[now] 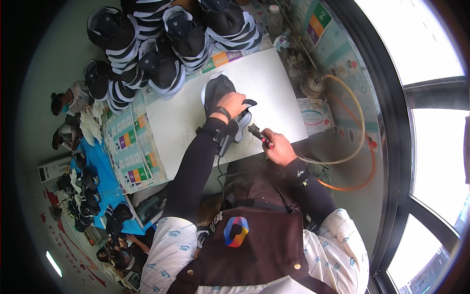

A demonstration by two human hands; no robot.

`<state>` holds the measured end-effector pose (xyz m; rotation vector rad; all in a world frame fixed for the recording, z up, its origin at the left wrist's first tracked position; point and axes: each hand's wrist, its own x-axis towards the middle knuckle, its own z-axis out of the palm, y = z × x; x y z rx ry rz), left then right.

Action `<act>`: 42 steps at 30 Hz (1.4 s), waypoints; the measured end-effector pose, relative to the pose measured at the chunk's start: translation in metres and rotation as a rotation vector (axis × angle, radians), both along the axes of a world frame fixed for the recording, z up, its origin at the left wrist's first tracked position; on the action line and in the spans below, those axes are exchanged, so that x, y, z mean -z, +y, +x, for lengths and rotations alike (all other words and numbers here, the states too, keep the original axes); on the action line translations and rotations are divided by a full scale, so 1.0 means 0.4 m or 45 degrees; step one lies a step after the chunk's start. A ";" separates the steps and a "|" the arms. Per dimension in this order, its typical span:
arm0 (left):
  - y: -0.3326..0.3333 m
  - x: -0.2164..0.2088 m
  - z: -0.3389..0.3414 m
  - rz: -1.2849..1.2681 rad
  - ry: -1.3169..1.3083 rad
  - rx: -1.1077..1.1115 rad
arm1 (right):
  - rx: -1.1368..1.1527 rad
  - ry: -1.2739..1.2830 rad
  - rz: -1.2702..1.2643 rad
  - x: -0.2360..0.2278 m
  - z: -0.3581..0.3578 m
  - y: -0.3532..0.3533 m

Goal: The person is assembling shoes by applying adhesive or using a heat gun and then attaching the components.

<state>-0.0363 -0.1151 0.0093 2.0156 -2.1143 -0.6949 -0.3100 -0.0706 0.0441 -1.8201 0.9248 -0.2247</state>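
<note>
Well, from where I sit, stacked dark shoes with pale soles (186, 36) crowd the far left of the tabletop (274, 83), and they are the main obstruction on that side. A capped bottle (275, 18) stands beyond the far right corner. On the right, a pale yellow hose (361, 122) loops out and back toward the right hand (279, 149), with an orange hose (374, 166) bending below it toward the forearm. A dark window frame (400, 215) rises past them.

For room, I have white surface stretching from the shoe (220, 87) to the right edge. The near edge runs close below the shoe, and the right hand is right by it. The shoe, black and grey, lies near the middle of the tabletop, gripped by the left hand (231, 105); some fingers are hidden from me. The right hand is closed around a black tool with red parts (260, 135), its tip near the shoe but apart from it.

As for print, I see sheets with green, orange and purple blocks (132, 147) along the left, and a multicoloured looped emblem (237, 232) on the brown apron (264, 250).
</note>
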 end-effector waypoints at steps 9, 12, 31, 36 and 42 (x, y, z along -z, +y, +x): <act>-0.036 -0.016 -0.048 0.220 -0.077 -0.033 | 0.110 0.036 -0.011 0.029 -0.013 0.020; -0.033 -0.018 -0.048 0.189 -0.083 -0.016 | 0.175 0.064 -0.018 0.022 -0.021 0.023; 0.037 -0.045 0.011 0.039 -0.077 -0.071 | -0.108 0.083 0.073 0.044 0.009 0.052; 0.084 -0.129 0.037 -0.401 -0.239 0.171 | -0.021 -0.094 0.253 0.037 -0.037 0.025; 0.168 -0.320 0.002 -0.866 -0.695 0.128 | 0.188 -0.138 0.432 -0.053 -0.093 -0.044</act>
